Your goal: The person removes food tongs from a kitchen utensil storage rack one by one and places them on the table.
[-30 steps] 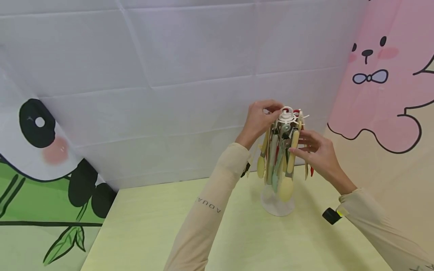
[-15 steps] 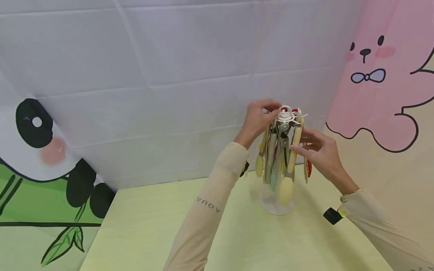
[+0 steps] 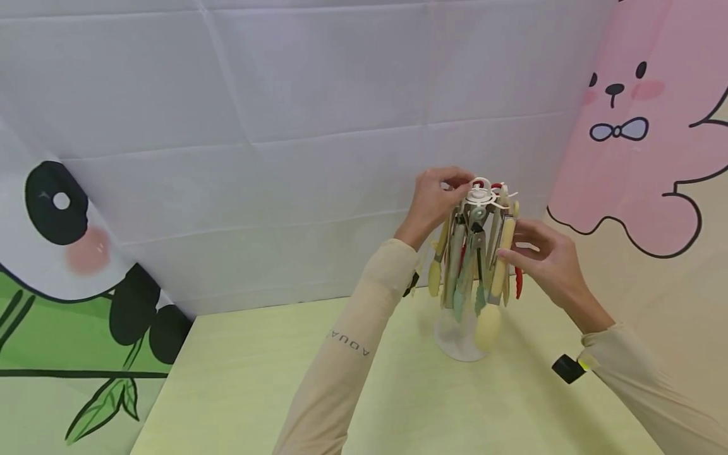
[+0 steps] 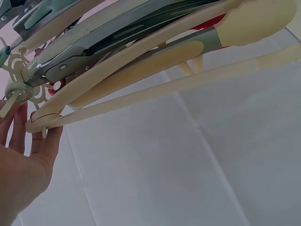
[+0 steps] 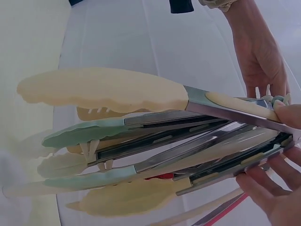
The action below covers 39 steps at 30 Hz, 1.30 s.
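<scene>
A white rack point(image 3: 479, 194) with a round base point(image 3: 462, 344) holds many hanging kitchen tongs in pale yellow, green, white and red. My left hand point(image 3: 435, 201) pinches the rack's top rim from the left; in the left wrist view, this hand point(image 4: 33, 165) has its fingertips behind the rim, beside a cream utensil point(image 4: 141, 56). My right hand point(image 3: 552, 262) holds yellow tongs point(image 3: 503, 262) by the upper handle, at the rack's right side. In the right wrist view, thumb and fingers of that hand point(image 5: 282, 190) grip the tongs point(image 5: 103, 89) from either side, cream head pointing left.
The rack stands on a pale yellow table point(image 3: 273, 379), near its back edge. Behind it hangs a white cloth point(image 3: 318, 126). A pink bear picture point(image 3: 648, 151) is at the right and a green and white picture point(image 3: 62, 265) at the left.
My right hand has moved slightly to the right, and the yellow tongs have shifted right with it, uncovering green and metal tongs behind. My left hand stays at the rack's top.
</scene>
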Motion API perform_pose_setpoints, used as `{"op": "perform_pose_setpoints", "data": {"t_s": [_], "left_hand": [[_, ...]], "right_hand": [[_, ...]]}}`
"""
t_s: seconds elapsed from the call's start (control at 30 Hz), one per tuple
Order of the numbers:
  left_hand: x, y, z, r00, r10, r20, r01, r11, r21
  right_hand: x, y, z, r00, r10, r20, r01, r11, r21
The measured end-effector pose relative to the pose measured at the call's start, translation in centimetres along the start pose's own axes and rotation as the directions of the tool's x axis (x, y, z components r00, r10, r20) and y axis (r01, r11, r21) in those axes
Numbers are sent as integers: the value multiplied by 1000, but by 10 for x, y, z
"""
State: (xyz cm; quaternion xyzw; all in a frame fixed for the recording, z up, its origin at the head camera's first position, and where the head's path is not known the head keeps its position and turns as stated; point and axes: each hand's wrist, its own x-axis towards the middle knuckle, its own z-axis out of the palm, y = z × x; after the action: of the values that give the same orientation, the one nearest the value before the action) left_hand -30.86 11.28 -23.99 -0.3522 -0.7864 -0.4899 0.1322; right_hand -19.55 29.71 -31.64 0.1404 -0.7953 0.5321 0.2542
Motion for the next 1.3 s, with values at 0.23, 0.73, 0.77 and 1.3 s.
{"op": "perform_pose_setpoints", "data": {"t_s": [0.23,0.73,0.77,1.3], "left_hand": [[0,0,1,1000,10,-12,-10,1000,0],[-1,-1,2,1000,1,-20,-1,1000,-12],[-1,0,2,1000,-2,-21,2,1000,-18],[-3,1,4,999,12,-45,-11,1000,17]], "right_hand": [[-7,2,-5,1000,2,22,-3,1000,31],[-19,3,-8,999,-38,9,37,999,23],[-20,3,-8,999,-36,7,36,999,15],[-26,10,-17,999,31,-40,-34,996,-87]]}}
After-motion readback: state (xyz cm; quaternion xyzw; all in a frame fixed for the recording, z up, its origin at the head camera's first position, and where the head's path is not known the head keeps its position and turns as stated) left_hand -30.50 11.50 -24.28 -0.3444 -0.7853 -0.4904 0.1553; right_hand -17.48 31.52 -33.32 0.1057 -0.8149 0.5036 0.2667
